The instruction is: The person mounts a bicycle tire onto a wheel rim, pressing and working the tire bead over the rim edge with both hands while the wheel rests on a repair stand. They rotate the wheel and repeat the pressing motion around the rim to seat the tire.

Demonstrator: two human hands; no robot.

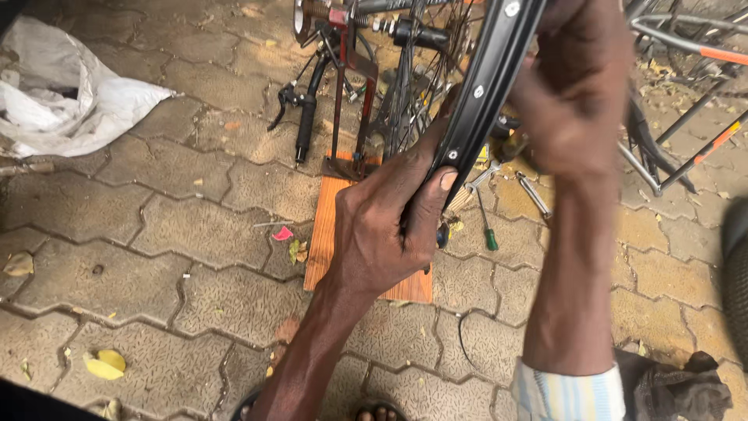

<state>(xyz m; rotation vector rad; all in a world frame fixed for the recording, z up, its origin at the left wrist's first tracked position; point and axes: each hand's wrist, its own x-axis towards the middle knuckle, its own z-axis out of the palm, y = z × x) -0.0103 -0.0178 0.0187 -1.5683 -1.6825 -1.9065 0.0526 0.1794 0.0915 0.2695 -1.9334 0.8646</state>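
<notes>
Two hands clamp the black bicycle wheel rim (487, 86): left hand (389, 226) low, right hand (573, 86) higher, steadying it in the truing stand (354, 93) on the orange wooden board (327, 226).

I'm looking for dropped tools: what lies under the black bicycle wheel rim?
Under the black bicycle wheel rim lie an orange wooden board, a green-handled screwdriver and a metal spanner on the paving. The left hand covers part of the board.
</notes>
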